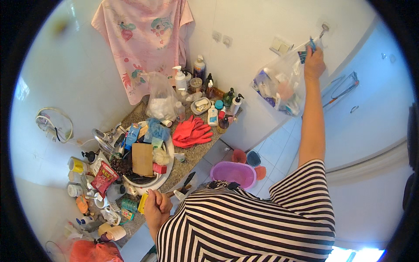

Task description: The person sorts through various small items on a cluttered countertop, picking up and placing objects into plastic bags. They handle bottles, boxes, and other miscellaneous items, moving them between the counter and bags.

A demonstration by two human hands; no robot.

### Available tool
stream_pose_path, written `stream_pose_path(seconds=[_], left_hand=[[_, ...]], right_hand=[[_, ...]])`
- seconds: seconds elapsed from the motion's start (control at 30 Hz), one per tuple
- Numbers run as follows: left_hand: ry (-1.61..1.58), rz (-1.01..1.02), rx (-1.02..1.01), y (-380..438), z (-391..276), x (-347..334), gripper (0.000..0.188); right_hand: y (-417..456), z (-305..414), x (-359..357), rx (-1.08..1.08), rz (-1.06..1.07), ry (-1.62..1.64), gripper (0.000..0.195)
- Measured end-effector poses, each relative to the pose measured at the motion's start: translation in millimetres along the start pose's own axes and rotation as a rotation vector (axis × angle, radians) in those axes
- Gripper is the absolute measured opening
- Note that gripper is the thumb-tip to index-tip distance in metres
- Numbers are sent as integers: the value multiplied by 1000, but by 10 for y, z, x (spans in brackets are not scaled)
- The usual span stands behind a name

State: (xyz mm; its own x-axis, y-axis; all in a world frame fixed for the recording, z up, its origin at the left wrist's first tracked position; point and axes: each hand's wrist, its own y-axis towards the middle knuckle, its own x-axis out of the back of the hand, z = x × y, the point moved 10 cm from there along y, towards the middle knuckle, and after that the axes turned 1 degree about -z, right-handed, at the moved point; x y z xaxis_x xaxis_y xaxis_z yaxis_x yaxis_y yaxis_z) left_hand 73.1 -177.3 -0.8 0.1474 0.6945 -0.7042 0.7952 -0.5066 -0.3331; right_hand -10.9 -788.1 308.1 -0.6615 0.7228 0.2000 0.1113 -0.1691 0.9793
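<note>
My right hand [315,64] is raised at the mouth of a clear plastic bag [280,86], pinching small sachets [302,57] in blue and dark green. The bag hangs from a wall hook [324,28] and holds bottles, tubes and wrappers. Low down by the counter's front edge, my left hand [157,207] is closed around a small yellow object [143,203], partly hidden by the fingers. Left of that hand lies a coil of green translucent plastic [129,205]. The washbasin [169,147] just beyond is heaped with a cardboard piece [142,159], a blue tube [132,136] and mesh puffs.
Pump bottles [212,115] crowd the granite counter [193,154] beside red rubber gloves [192,131]. Cups, jars and a red packet [104,178] fill its left end, near a red plastic bag [95,251]. A purple basin [233,175] stands on the floor. A pink towel [144,42] hangs behind.
</note>
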Motion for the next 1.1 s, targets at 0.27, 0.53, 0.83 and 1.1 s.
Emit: stream_pose_path(seconds=[0.27, 0.53, 0.83, 1.1], left_hand=[[-8, -7, -19, -63, 7, 121, 45], [-33, -5, -11, -163, -44, 173, 45], [-16, -18, -42, -268, -81, 200, 43], [-9, -20, 2, -243, 27, 256, 45]], right_hand=[[-651, -104, -387, -204, 412, 26, 29], [-367, -153, -272, -184, 538, -124, 27], [-740, 270, -786, 8, 1571, -85, 38], [-372, -143, -768, 126, 1195, 341, 32]])
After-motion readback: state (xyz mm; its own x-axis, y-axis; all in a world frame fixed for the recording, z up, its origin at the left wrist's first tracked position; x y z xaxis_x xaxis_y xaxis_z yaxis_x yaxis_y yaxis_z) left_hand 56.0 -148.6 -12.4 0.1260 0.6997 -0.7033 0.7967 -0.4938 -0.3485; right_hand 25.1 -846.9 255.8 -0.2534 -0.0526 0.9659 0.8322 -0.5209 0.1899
